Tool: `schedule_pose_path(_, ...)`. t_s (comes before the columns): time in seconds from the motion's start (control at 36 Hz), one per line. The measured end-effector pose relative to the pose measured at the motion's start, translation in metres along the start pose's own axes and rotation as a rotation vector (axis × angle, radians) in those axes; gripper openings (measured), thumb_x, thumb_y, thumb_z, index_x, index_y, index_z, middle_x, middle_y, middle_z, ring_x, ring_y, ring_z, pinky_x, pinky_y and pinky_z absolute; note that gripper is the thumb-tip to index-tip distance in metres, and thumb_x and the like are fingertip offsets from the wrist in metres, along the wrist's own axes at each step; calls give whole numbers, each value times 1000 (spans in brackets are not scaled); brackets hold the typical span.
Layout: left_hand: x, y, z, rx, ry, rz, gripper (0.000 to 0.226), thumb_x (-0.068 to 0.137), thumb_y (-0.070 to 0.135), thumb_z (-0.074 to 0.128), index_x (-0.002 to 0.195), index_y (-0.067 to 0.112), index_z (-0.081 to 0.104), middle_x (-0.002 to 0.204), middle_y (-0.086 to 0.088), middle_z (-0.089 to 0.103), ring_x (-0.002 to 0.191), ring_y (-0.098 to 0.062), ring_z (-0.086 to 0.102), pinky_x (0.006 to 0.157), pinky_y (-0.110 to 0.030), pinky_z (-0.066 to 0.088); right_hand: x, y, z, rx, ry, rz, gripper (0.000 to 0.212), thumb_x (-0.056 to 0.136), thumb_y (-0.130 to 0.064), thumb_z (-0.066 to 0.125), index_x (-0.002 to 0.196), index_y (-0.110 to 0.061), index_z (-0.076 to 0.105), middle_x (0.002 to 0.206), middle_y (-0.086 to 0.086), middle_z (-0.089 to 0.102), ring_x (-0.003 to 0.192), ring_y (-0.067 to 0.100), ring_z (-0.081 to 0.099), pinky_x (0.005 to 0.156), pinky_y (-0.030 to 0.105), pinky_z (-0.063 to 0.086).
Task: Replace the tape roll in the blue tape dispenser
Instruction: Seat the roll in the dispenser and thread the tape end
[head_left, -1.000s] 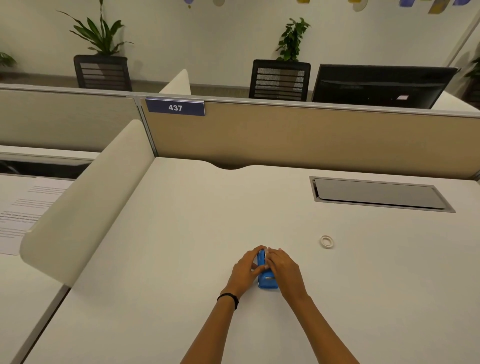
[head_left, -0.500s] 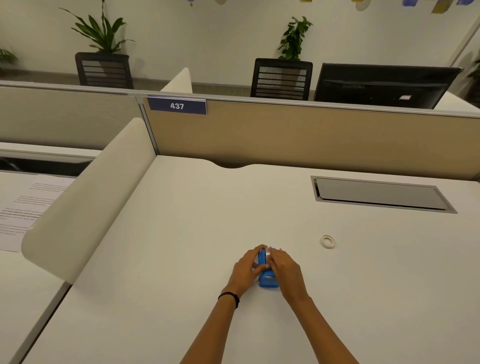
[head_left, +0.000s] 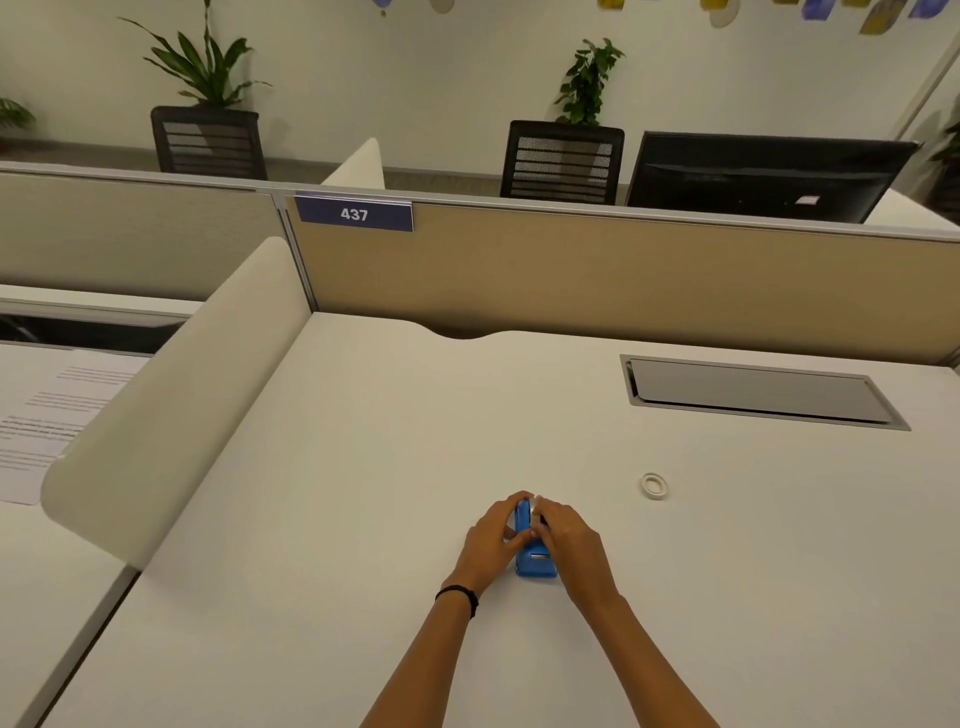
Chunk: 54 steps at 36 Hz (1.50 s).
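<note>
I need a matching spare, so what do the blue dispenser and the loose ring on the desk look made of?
The blue tape dispenser looks like moulded plastic: uniform bright colour, soft sheen, rounded edges. The small ring looks like pale translucent tape on a white core, possibly card or plastic; too small to tell.

Blue tape dispenser (head_left: 535, 561): smooth moulded plastic, slight sheen; small pale ring (head_left: 654, 485) well right of it looks like thin glossy tape or plastic, too small to tell which. Surface (head_left: 363, 519) under dispenser: matt off-white laminate, smooth; grey flap (head_left: 758, 392) beyond the dispenser looks like brushed metal. Farther back, tan partition (head_left: 623, 280): woven cloth, matt, with metal top rail.
</note>
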<state>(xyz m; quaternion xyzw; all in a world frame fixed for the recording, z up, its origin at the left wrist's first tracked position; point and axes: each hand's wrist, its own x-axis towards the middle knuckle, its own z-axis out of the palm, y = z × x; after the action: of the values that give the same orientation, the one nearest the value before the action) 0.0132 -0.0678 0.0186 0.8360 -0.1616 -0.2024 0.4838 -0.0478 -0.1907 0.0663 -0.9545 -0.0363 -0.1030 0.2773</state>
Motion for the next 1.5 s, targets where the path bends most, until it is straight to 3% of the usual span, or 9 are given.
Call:
schedule_pose_path(0.11,-1,0,0,0,1,0,50,89,38,55,135,30,37,134,1,50,96,-19,63,89,-28,51,-1,2,5,-25,-98,35,37,70,-20,75,97,5,66,85,17,73,70,24,71,63,28,59)
schedule_pose_path(0.22,-1,1,0,5,-2,-4,51,89,39,54,136,29,37,134,1,50,96,-19,63,89,-28,51,2,5,7,42,-100,127,36,85,-22,61,111,3,58,107,18,65,93,26,65,84,27,52)
schedule_pose_path(0.36,-1,3,0,0,1,-10,50,89,42,54,134,29,37,133,0,51,95,-20,63,88,-28,51,7,5,5,97,-124,280,29,91,-19,53,112,0,51,105,11,59,97,24,61,70,5,43)
schedule_pose_path(0.53,-2,4,-2,0,-11,-12,50,90,40,53,136,28,36,135,0,49,97,-20,62,91,-31,50,12,2,1,66,-100,225,23,91,-22,52,106,-5,55,105,12,64,89,21,62,78,24,50)
schedule_pose_path(0.83,-2,5,-2,14,-16,-5,50,91,35,52,137,25,36,135,-1,49,97,-21,62,93,-32,50,10,-2,-7,119,-143,175,57,85,-48,49,105,5,59,105,22,64,93,31,63,87,38,54)
schedule_pose_path(0.94,-2,5,-1,10,-16,-12,51,91,37,52,138,25,35,135,-1,49,97,-21,62,94,-32,50,12,-1,-6,84,-155,191,34,88,-24,58,106,5,57,111,21,62,95,30,61,87,30,49)
schedule_pose_path(1.19,-3,3,0,3,-14,-12,50,90,39,52,136,28,36,134,0,49,95,-18,62,91,-29,50,11,-3,-5,67,-97,161,43,88,-40,50,90,2,62,87,21,68,73,30,66,74,37,59)
schedule_pose_path(1.31,-3,1,1,-10,-8,-20,50,90,41,52,136,28,36,134,0,49,96,-19,62,92,-30,50,13,-4,-4,162,-124,236,86,72,-67,18,104,2,58,101,17,66,87,26,64,82,25,49)
schedule_pose_path(1.5,0,4,-1,0,-17,-6,49,89,41,54,134,31,37,133,1,50,94,-18,62,91,-31,50,14,-2,-4,149,-133,323,37,92,-31,45,111,-1,54,108,17,64,93,21,62,85,21,46)
